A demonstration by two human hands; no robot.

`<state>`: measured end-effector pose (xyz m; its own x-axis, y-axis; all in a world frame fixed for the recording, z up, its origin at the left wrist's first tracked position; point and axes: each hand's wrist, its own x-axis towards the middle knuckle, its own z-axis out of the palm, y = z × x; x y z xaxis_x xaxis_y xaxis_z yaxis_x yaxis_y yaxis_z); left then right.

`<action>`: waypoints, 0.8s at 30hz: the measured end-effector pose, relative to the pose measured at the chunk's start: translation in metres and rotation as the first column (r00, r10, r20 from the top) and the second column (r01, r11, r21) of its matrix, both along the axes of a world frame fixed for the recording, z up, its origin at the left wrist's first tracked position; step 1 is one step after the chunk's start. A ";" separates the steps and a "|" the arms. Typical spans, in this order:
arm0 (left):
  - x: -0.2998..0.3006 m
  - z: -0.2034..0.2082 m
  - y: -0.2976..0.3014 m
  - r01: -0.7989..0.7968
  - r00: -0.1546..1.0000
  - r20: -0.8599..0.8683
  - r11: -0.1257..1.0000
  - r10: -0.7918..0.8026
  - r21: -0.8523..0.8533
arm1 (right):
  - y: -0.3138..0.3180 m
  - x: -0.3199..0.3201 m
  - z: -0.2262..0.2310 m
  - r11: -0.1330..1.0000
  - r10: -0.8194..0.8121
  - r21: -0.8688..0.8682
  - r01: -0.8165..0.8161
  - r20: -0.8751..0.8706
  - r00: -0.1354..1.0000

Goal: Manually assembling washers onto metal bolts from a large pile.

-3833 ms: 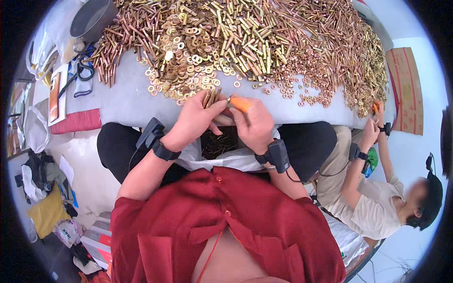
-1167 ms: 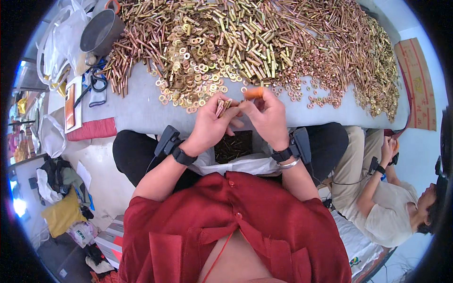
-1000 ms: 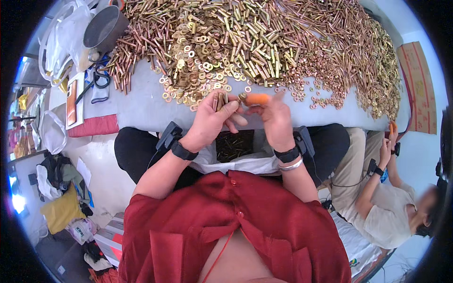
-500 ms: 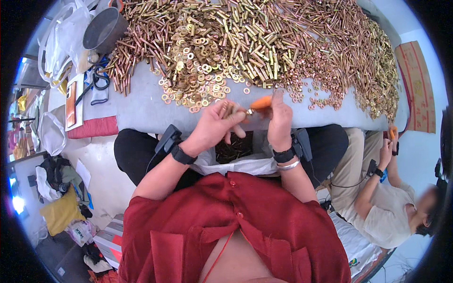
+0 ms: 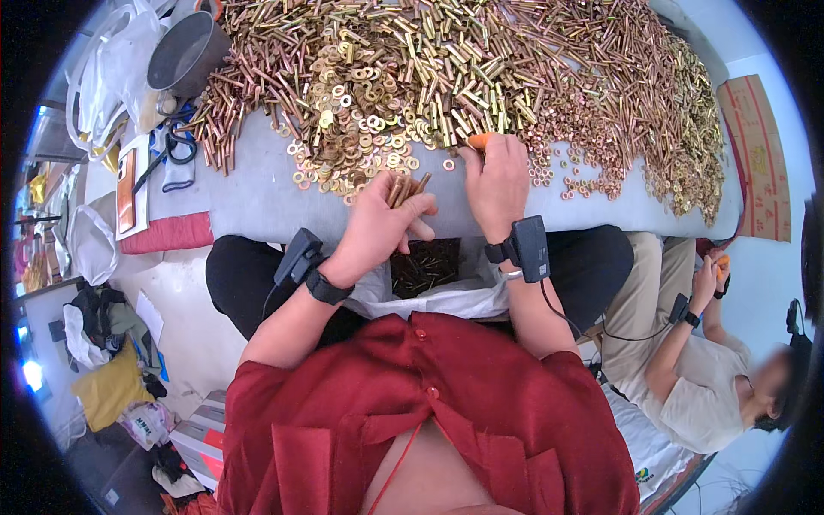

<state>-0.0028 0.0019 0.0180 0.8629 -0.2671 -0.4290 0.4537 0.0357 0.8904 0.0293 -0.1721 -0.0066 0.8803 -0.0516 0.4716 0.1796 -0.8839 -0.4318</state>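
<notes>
My left hand (image 5: 378, 219) is closed around a few short brass-coloured metal rods (image 5: 402, 190), their ends sticking up past the fingers. It hovers over the table's near edge. My right hand (image 5: 499, 184) is at the front of the pile, fingers bent and pointing away from me. A tapered orange piece (image 5: 482, 139) shows at its fingertips; whether it is gripped or worn on a finger is unclear. Close to the right thumb lies a single flat washer (image 5: 449, 164). Flat washers (image 5: 378, 154) spread in front of my left hand, with nuts (image 5: 541, 163) right of my right hand.
A large heap of metal rods (image 5: 601, 69) covers the back of the grey table (image 5: 257, 184). At left are a dark pot (image 5: 187, 56), scissors (image 5: 180, 146) and a phone (image 5: 127, 189). An open white bag (image 5: 378, 300) lies between my knees. A co-worker (image 5: 704, 378) sits at right.
My right hand has moved away from the left, forward to the pile's edge, taking the orange piece along. The left hand has shifted slightly left, its rods now in plain sight.
</notes>
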 end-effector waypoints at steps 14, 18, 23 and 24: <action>0.002 -0.002 0.005 -0.033 0.997 -0.066 0.996 0.027 -0.077 | 0.021 -0.039 0.009 0.305 0.385 0.952 0.031 -0.153 0.910; -0.001 -0.002 0.003 0.042 0.999 -0.028 0.998 -0.043 -0.051 | 0.021 -0.044 0.004 0.348 0.349 0.936 0.044 -0.173 0.921; -0.001 -0.004 0.002 0.047 0.997 -0.060 0.998 -0.049 -0.035 | 0.020 -0.049 0.013 0.303 0.351 0.950 0.071 -0.181 0.919; -0.001 -0.003 0.002 0.053 0.997 -0.054 0.998 -0.054 -0.036 | 0.019 -0.048 0.012 0.304 0.352 0.950 0.073 -0.183 0.918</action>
